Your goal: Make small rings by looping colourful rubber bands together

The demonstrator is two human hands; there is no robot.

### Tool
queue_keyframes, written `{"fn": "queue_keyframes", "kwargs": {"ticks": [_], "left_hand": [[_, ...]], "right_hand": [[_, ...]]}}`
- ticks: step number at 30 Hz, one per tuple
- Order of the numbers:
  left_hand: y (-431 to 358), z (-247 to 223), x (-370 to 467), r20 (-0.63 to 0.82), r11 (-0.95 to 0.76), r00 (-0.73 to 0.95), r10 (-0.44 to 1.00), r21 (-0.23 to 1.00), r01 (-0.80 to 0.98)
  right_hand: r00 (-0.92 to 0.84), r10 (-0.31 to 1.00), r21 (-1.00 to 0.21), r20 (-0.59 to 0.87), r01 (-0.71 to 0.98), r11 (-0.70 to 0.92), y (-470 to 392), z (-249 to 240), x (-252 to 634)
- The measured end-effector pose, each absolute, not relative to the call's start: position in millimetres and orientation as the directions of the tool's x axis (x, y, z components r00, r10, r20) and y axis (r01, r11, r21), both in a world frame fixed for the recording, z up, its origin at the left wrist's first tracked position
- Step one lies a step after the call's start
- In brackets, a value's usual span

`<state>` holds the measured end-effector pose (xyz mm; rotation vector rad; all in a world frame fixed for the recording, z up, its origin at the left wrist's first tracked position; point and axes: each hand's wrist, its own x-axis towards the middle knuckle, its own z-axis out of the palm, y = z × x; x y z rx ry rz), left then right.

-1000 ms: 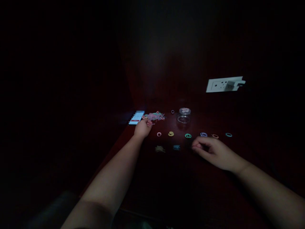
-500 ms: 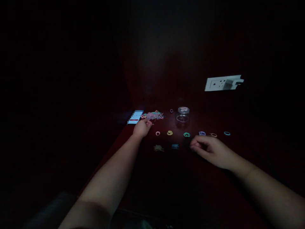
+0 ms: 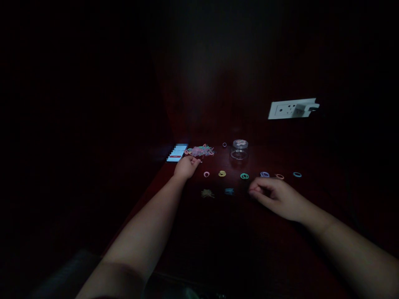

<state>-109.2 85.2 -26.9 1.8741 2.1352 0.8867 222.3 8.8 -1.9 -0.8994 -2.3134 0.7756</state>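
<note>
My left hand (image 3: 187, 167) rests at the near edge of a mixed heap of small coloured rubber bands (image 3: 201, 151), its fingers pinched together; what they hold is too small to make out. My right hand (image 3: 276, 197) lies on the table, fingers curled with the tips together, and anything inside is hidden. Near it are green hair ties (image 3: 244, 176), purple ones (image 3: 264, 174) and an orange one (image 3: 279, 176). Further left lie yellow hair ties (image 3: 222, 173) and a pink one (image 3: 206, 174). Closer to me sit a small yellowish pile (image 3: 207, 193) and a blue pile (image 3: 229, 191) of bands.
A clear lidded jar (image 3: 239, 151) stands behind the row, with a dark ring (image 3: 224, 144) to its left. A lit phone (image 3: 177, 153) lies left of the heap. One blue hair tie (image 3: 297, 174) ends the row. A socket plate (image 3: 291, 109) with a plug is on the wall.
My left fingertips have shifted very slightly to the right beside the heap. My right hand and the laid-out bands stay where they were.
</note>
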Motion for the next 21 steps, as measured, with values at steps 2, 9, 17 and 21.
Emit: {"fn": "queue_keyframes", "kwargs": {"ticks": [2,9,17,21], "left_hand": [[85.7,-26.9,-109.4,0.256,0.037,-0.199,0.946,0.526,0.850],[87.7,-30.1,-112.1,0.250,0.022,-0.181,0.951,0.530,0.848],[92.0,-37.1,-117.5,0.266,-0.039,-0.137,0.954,0.564,0.825],[92.6,-38.7,-118.3,0.285,-0.069,-0.125,0.950,0.583,0.809]], "right_hand": [[-0.638,0.725,-0.675,0.261,0.416,0.609,9.2,-2.0,222.0],[-0.636,0.725,-0.654,0.265,0.433,0.620,8.0,0.4,221.1],[-0.641,0.724,-0.659,0.254,0.433,0.615,7.9,0.3,221.2],[-0.636,0.730,-0.664,0.250,0.436,0.607,7.8,-0.5,221.0]]}}
